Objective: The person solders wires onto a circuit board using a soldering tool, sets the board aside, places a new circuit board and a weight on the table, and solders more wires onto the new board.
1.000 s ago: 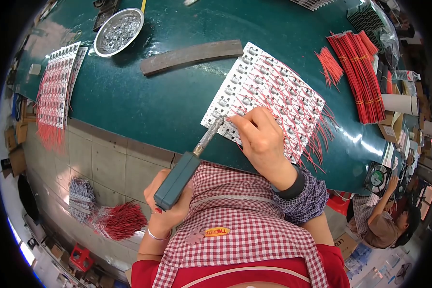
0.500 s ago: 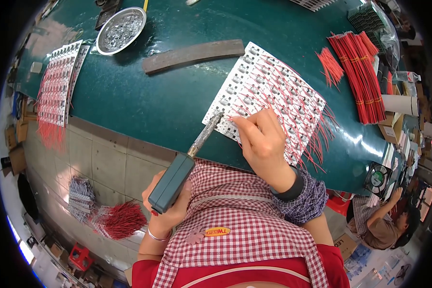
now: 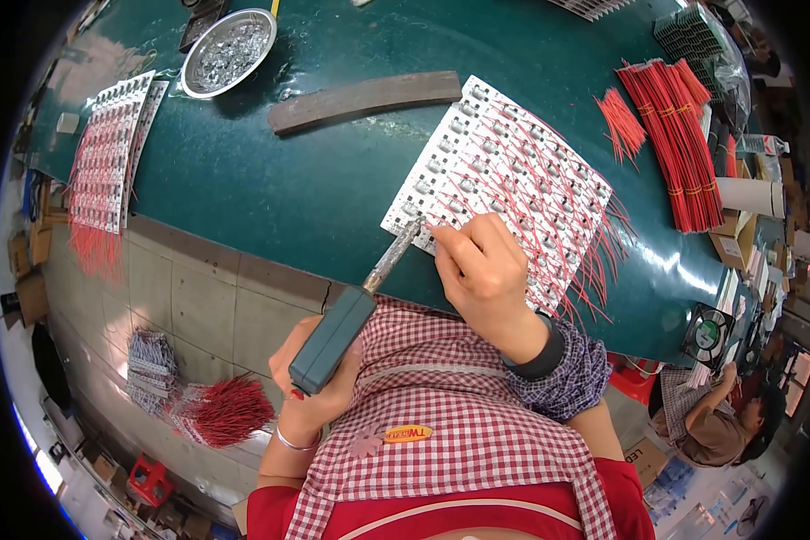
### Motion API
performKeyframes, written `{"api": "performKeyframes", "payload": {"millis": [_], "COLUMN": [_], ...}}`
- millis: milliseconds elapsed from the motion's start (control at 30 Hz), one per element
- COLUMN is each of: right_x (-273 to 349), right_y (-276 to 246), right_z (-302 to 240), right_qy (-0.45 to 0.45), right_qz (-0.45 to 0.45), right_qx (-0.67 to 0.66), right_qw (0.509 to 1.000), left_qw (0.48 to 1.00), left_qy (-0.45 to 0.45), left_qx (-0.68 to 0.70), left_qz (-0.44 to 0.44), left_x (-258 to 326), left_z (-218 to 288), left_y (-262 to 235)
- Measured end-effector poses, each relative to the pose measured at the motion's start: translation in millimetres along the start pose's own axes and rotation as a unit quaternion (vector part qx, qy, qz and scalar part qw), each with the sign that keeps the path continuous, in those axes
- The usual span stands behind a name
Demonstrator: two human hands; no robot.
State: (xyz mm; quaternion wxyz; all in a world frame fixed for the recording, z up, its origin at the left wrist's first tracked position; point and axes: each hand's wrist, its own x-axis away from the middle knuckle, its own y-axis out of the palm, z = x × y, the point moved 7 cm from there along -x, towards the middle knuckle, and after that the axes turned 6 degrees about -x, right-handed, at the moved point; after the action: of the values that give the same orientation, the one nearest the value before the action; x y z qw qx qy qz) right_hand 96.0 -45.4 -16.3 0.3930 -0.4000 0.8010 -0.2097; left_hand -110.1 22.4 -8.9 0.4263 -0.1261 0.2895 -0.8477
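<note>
My left hand (image 3: 313,401) is closed around the dark green handle of a soldering iron (image 3: 335,338). The iron's long metal barrel points up and right, its tip at the near left edge of a white circuit board panel (image 3: 441,142). Rows of small dark and silver parts cover this panel, and many thin red wires trail off its right side. Over the panel's near edge, my right hand (image 3: 484,277) pinches a thin red wire (image 3: 430,229) close beside the iron tip. Whether the tip touches the wire cannot be made out.
A dark curved bar (image 3: 364,101) lies behind the panel on the green table (image 3: 243,171). Further back stands a metal bowl (image 3: 229,54) of silvery scraps. More wired panels (image 3: 110,153) hang over the left edge. Red wire bundles (image 3: 670,148) lie at right; a person (image 3: 720,418) sits beyond.
The soldering iron and my left hand have shifted slightly right. My right hand has dipped a little toward me, its fingers still pinched by the iron tip.
</note>
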Motion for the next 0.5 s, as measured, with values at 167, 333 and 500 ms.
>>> {"api": "performKeyframes", "payload": {"millis": [167,333,500], "right_x": [0.2,2.0,1.6], "right_y": [1.2,3.6,3.8], "right_z": [-1.6,-2.8,-3.7], "right_qy": [-0.003,-0.004,-0.003], "right_qz": [-0.004,-0.021,-0.022], "right_qx": [0.005,0.02,0.024], "right_qw": [1.0,1.0,0.999], "left_qw": [1.0,1.0,1.0], "left_qy": [0.012,-0.005,0.001], "left_qx": [-0.009,0.011,0.005], "left_qz": [0.001,0.005,0.004], "left_x": [0.3,-0.6,4.6], "left_z": [-0.9,-1.8,-6.1], "left_y": [-0.4,0.0,-0.9]}}
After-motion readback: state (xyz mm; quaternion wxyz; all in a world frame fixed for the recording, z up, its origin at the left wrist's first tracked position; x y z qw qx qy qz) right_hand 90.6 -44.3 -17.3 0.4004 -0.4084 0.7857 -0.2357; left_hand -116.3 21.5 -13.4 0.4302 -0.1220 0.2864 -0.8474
